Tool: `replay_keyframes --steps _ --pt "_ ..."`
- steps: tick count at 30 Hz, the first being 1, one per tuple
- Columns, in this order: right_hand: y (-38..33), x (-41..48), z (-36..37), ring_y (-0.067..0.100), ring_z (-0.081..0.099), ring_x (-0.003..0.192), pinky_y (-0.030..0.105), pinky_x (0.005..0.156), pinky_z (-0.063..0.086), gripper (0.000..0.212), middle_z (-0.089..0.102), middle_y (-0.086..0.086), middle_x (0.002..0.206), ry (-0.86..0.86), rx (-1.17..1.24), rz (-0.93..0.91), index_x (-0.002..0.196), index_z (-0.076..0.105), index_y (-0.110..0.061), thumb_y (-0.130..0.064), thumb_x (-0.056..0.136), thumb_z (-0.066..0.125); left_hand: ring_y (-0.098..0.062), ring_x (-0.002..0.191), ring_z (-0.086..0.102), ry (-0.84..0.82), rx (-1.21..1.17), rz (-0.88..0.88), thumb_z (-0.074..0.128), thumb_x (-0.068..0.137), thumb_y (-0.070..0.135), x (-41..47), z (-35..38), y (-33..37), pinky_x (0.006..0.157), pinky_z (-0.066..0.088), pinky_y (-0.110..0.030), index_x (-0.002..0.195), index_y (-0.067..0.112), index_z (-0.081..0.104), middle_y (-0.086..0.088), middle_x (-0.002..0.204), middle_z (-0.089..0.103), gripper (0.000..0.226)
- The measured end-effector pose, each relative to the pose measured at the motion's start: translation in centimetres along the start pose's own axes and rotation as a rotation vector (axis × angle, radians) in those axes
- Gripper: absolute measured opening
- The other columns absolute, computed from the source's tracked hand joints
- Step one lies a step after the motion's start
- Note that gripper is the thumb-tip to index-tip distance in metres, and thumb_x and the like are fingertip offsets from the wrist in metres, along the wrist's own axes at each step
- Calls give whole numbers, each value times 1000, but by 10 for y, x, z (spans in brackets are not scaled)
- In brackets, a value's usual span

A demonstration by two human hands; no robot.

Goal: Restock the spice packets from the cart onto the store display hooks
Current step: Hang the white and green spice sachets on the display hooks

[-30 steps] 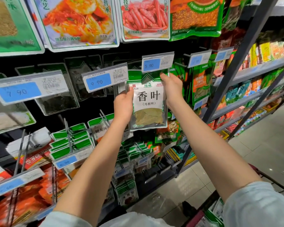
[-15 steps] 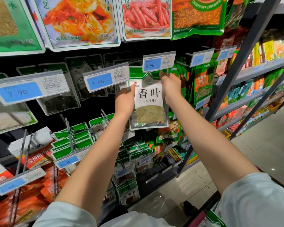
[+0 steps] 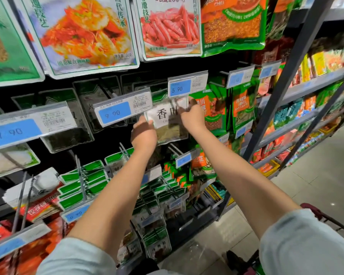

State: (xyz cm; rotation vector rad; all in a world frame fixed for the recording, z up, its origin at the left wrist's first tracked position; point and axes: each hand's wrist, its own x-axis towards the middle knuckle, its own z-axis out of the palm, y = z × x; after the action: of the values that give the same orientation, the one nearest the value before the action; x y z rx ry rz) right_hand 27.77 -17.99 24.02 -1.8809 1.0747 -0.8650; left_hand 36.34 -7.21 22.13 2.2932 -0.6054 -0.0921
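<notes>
A bay leaf packet (image 3: 168, 124) with a white label and a clear window of dried leaves is pushed in under the 5.90 price tag (image 3: 187, 86). My left hand (image 3: 143, 134) grips its lower left edge. My right hand (image 3: 193, 117) pinches its upper right corner, close behind the tag. The packet's green top is hidden behind the price tags, so the hook itself cannot be seen. The red cart handle (image 3: 316, 213) shows at the lower right.
Price tags marked 9.90 (image 3: 122, 109) and 7.90 (image 3: 31, 126) stick out to the left on hook ends. Green packets (image 3: 81, 183) fill hooks below. Large packets (image 3: 83, 34) hang above. A grey shelf upright (image 3: 286, 80) rises at the right, with tiled floor (image 3: 316, 175) beyond.
Both hands have pushed the bay leaf packet farther in and up behind the 5.90 tag; its green top is now hidden. The view has moved closer to the display.
</notes>
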Motion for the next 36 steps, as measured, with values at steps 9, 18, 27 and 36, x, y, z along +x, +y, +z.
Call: replay_keyframes --steps 9,18,27,36 --pt "7 -11 19 36 59 99 37 77 47 40 59 21 112 -53 -13 -38 126 51 4 -17 92 58 -37 118 49 -27 35 -25 38 102 30 5 2 -18 81 38 -38 134 5 42 -20 130 51 40" --pt "47 -106 -53 8 54 105 21 91 43 34 60 0 122 13 291 5 132 54 -9 -16 99 48 -33 135 33 85 -63 260 48 98 21 -99 11 -13 112 25 -41 138 -1 39 -18 143 38 47" --pt "179 -250 -166 8 63 79 22 70 47 14 68 -6 85 371 131 365 91 64 -28 -17 95 55 -32 93 58 -490 -109 906 40 90 19 -272 114 10 72 51 -40 101 -1 67 -16 101 65 35" --pt "306 -386 -245 28 64 91 32 73 46 23 68 12 100 304 -135 873 111 66 -6 -16 97 52 -28 128 44 -1294 569 1037 47 95 18 -398 221 -21 105 39 -40 132 9 50 -11 141 47 38"
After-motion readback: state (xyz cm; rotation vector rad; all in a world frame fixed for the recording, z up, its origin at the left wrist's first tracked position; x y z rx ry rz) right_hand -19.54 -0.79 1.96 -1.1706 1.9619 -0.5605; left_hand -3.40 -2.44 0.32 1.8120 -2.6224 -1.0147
